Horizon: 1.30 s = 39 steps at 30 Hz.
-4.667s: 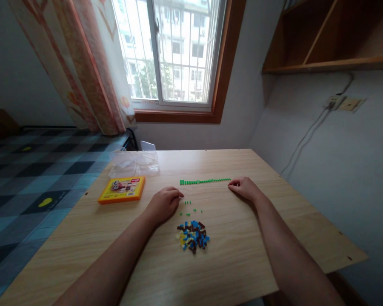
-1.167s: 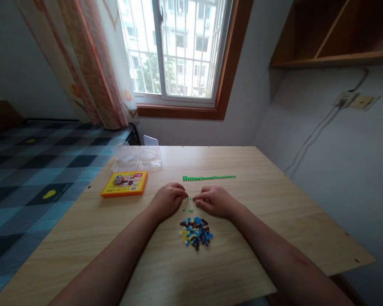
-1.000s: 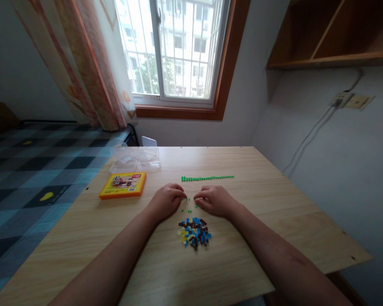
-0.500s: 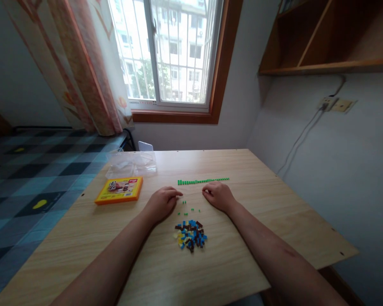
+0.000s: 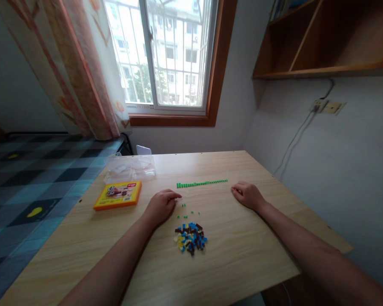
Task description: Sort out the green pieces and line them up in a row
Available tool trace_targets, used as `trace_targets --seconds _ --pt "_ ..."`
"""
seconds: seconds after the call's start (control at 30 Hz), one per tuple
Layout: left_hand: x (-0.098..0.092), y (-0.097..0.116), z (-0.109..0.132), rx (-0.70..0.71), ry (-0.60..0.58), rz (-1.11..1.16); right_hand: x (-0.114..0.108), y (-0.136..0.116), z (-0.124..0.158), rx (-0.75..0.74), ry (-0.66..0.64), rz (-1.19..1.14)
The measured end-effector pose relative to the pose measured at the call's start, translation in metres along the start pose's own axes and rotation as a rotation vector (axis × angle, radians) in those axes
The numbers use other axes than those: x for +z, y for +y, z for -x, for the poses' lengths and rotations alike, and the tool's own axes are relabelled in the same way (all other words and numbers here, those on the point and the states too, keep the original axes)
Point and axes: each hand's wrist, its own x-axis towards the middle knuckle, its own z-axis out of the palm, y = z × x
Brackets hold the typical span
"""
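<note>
My left hand point(image 5: 162, 207) rests on the table, its index finger stretched toward several loose green bricks point(image 5: 185, 216), and nothing shows in it. To the right of a long row of small green bricks point(image 5: 198, 184), my right hand point(image 5: 247, 195) lies low over the wood. Its thumb and fingers are pressed together; whatever they may hold is too small to make out. Between my forearms sits a pile of blue, brown and yellow bricks point(image 5: 191, 237).
A yellow and orange box point(image 5: 117, 195) lies on the wooden table point(image 5: 242, 263) at the left, with a clear plastic container point(image 5: 129, 168) behind it. A checked bed point(image 5: 47, 178) stands left of the table. A wooden shelf point(image 5: 325, 70) hangs on the right wall.
My right hand has moved right, from below the green row to beyond its right end. My left hand stays in place on the table. The view has shifted slightly.
</note>
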Motion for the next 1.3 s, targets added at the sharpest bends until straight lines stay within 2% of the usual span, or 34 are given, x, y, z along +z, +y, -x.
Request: trace_targets --seconds 0.1,0.2,0.3,0.43,1.0,1.3 --pt "0.001 -0.001 -0.002 -0.007 0.009 0.009 -0.002 0.031 0.003 0.081 0.043 -0.004" --pt "0.001 -0.004 -0.003 -0.011 -0.004 0.022 0.005 0.043 -0.012 0.113 0.025 -0.057" --pt "0.000 -0.006 -0.003 -0.023 -0.013 0.036 0.015 0.042 -0.032 0.173 0.031 -0.077" --pt "-0.001 -0.006 -0.002 -0.035 0.001 0.051 0.021 0.034 -0.045 0.149 0.021 -0.092" --pt "-0.002 -0.004 0.000 -0.038 0.008 0.052 0.018 0.031 -0.041 0.139 0.051 -0.186" --pt "-0.004 -0.001 0.000 -0.027 0.028 0.040 0.021 0.026 -0.044 0.169 0.025 -0.116"
